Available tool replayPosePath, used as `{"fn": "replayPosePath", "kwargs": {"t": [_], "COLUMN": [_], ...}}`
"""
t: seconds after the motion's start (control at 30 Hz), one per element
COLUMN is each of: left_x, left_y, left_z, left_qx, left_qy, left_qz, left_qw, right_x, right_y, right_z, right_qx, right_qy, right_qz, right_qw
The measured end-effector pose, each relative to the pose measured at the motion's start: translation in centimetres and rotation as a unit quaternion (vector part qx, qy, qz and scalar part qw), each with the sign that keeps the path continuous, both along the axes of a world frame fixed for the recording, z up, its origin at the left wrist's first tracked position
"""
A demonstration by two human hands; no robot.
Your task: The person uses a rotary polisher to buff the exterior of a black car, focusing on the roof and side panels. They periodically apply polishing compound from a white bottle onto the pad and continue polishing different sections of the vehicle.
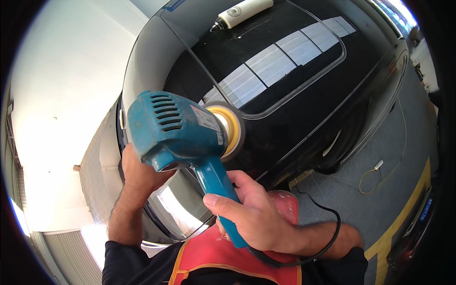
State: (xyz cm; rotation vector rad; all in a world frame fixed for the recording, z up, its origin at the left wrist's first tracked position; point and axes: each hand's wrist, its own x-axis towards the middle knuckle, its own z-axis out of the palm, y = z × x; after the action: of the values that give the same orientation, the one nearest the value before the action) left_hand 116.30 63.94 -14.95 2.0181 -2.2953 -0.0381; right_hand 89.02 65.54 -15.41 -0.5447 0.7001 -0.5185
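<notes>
A teal corded electric polisher [178, 124] is held against the glossy black body of a car [278, 139]. My right hand [253, 213] is wrapped around its rear handle, thumb along the top. My left hand [142, 171] is at the far side of the motor housing; its fingers are hidden behind the tool, so its hold cannot be made out. The round polishing pad [233, 131], with a yellow backing, faces the panel beside the corner of a dark glass pane. A white bottle [245, 12] with a black cap lies on that dark, reflective surface.
The polisher's black power cord [335, 228] loops over my right forearm. On the grey tiled floor [377, 142] lies a thin yellow cable with a white connector [378, 164]. Yellow floor lines run at the right, near another dark vehicle [413, 228]. A headlight or lamp [181, 203] sits below the tool.
</notes>
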Motion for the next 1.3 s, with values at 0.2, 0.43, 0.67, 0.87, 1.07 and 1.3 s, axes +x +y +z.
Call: {"fn": "replayPosePath", "kwargs": {"t": [0.2, 0.43, 0.67, 0.87, 1.07, 1.3], "left_x": [-0.8, -1.0, -0.9, -1.4, -1.2, -1.7], "left_y": [2.4, 4.2, 3.9, -3.5, -3.0, -1.5], "left_z": [-0.5, -0.3, 1.4, 2.1, 2.8, 1.3], "left_qx": [0.013, 0.04, 0.038, 0.028, 0.047, -0.006], "left_qy": [0.077, 0.065, 0.035, 0.014, 0.031, -0.011], "left_qz": [-0.014, -0.004, 0.07, 0.075, 0.038, -0.02], "left_qw": [0.997, 0.997, 0.996, 0.997, 0.998, 1.0], "right_x": [-1.8, -3.0, 0.6, 1.9, 1.8, -1.6], "right_y": [1.8, 2.7, 3.6, -1.3, -0.8, 0.8], "right_z": [0.0, 0.8, -1.4, -0.4, -0.6, 0.4], "right_qx": [0.003, 0.019, -0.01, -0.015, 0.005, 0.01], "right_qy": [0.009, 0.001, -0.022, -0.027, -0.023, -0.01], "right_qz": [0.014, 0.033, 0.003, -0.053, -0.029, -0.051], "right_qw": [1.0, 0.999, 1.0, 0.998, 0.999, 0.999]}}
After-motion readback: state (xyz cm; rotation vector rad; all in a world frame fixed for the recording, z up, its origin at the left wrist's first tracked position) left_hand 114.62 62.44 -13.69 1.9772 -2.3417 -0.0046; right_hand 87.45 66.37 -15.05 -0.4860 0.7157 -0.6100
